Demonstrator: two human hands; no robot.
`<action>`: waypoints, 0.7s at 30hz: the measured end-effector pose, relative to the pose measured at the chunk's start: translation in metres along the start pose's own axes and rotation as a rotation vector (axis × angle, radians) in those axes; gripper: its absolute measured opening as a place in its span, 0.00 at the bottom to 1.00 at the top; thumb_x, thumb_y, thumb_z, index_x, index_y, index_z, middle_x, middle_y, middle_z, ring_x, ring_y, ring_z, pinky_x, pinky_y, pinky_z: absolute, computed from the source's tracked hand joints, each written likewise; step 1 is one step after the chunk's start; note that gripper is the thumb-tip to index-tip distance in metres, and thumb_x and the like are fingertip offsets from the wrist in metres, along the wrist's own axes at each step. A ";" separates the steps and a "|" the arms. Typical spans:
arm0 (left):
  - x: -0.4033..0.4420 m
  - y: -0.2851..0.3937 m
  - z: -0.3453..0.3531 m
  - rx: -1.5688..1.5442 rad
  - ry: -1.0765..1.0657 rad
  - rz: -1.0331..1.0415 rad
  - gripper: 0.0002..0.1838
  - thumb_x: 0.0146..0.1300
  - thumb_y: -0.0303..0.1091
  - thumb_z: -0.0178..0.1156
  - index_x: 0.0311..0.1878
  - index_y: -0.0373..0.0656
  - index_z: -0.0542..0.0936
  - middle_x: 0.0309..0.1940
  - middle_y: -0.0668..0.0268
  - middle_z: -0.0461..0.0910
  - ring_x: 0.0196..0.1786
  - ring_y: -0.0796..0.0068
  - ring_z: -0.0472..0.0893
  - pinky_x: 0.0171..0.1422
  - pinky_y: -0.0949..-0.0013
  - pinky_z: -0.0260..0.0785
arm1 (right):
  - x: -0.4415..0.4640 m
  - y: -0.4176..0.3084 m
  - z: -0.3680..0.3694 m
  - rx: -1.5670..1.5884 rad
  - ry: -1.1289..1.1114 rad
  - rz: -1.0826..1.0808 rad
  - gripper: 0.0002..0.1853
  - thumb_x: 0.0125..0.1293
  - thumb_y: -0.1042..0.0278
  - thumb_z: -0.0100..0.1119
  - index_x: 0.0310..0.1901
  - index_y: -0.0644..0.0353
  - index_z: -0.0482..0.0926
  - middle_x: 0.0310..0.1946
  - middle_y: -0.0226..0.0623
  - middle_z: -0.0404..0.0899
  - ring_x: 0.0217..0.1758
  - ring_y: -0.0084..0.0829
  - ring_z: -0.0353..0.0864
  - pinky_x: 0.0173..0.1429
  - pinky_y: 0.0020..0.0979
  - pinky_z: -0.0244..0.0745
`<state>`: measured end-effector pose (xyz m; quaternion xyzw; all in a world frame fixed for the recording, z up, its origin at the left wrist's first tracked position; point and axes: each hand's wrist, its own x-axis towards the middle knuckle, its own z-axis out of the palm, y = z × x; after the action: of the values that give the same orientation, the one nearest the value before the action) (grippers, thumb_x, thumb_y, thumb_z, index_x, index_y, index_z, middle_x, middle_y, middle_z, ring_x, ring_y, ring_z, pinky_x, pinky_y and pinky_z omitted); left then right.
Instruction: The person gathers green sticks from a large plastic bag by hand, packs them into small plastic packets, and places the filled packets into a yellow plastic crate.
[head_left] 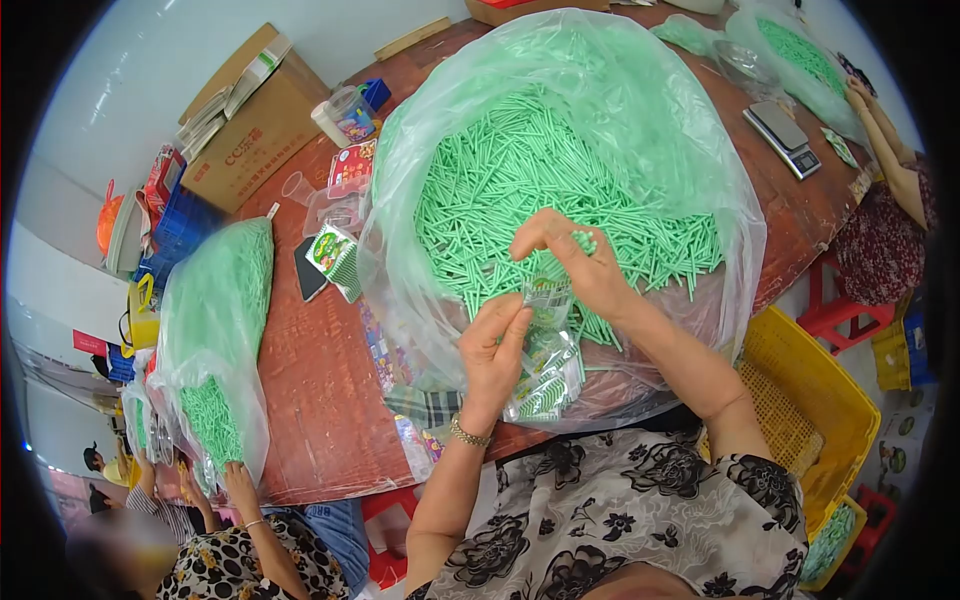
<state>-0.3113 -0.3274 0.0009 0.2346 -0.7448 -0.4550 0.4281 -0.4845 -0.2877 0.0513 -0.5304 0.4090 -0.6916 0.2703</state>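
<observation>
Several thin pale-green sticks (pixel 585 241) are bunched in my right hand (pixel 590 278), its fingers curled round them. My left hand (pixel 496 345) pinches a small clear packet (pixel 547 296) with green print, just below the right hand. More printed packets (pixel 548 385) lie beneath my hands, near the table's front edge. In front of me a large, wide-open plastic bag (pixel 640 75) holds a heap of the same green sticks (pixel 520 165).
A second bag of sticks (pixel 222 300) lies on the left, with a co-worker's hand (pixel 238 485) at its mouth. A small scale (pixel 782 138) stands at the right, near another person's arms (pixel 890 140). A cardboard box (pixel 240 125) is at the back left; a yellow basket (pixel 850 400) is right.
</observation>
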 end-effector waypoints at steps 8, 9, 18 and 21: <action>-0.008 0.003 0.008 -0.059 0.047 -0.116 0.08 0.66 0.23 0.63 0.46 0.32 0.83 0.41 0.61 0.83 0.43 0.76 0.79 0.47 0.74 0.71 | -0.017 0.011 -0.005 -0.017 -0.189 0.169 0.18 0.76 0.58 0.50 0.48 0.64 0.83 0.42 0.35 0.81 0.51 0.31 0.76 0.62 0.34 0.67; -0.009 0.004 0.010 -0.082 0.073 -0.132 0.08 0.66 0.23 0.62 0.47 0.32 0.83 0.42 0.61 0.83 0.44 0.77 0.79 0.48 0.74 0.71 | -0.018 0.007 -0.006 -0.016 -0.190 0.170 0.18 0.76 0.58 0.50 0.48 0.64 0.83 0.42 0.35 0.81 0.51 0.31 0.76 0.62 0.34 0.67; 0.011 0.031 0.025 -0.057 0.023 0.027 0.12 0.66 0.21 0.60 0.51 0.35 0.83 0.48 0.60 0.83 0.49 0.72 0.80 0.53 0.73 0.71 | -0.027 -0.045 -0.057 -0.354 -0.198 0.128 0.44 0.51 0.57 0.74 0.70 0.59 0.66 0.62 0.38 0.73 0.65 0.33 0.72 0.67 0.38 0.65; 0.014 0.033 0.045 -0.133 -0.006 0.067 0.12 0.66 0.20 0.60 0.51 0.35 0.83 0.47 0.60 0.83 0.49 0.73 0.80 0.52 0.73 0.71 | -0.035 -0.058 -0.068 -0.421 -0.146 0.110 0.42 0.52 0.57 0.73 0.69 0.59 0.67 0.62 0.38 0.73 0.64 0.33 0.73 0.67 0.37 0.65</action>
<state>-0.3554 -0.3005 0.0261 0.1791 -0.7216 -0.4895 0.4557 -0.5355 -0.2107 0.0757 -0.6006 0.5518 -0.5353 0.2198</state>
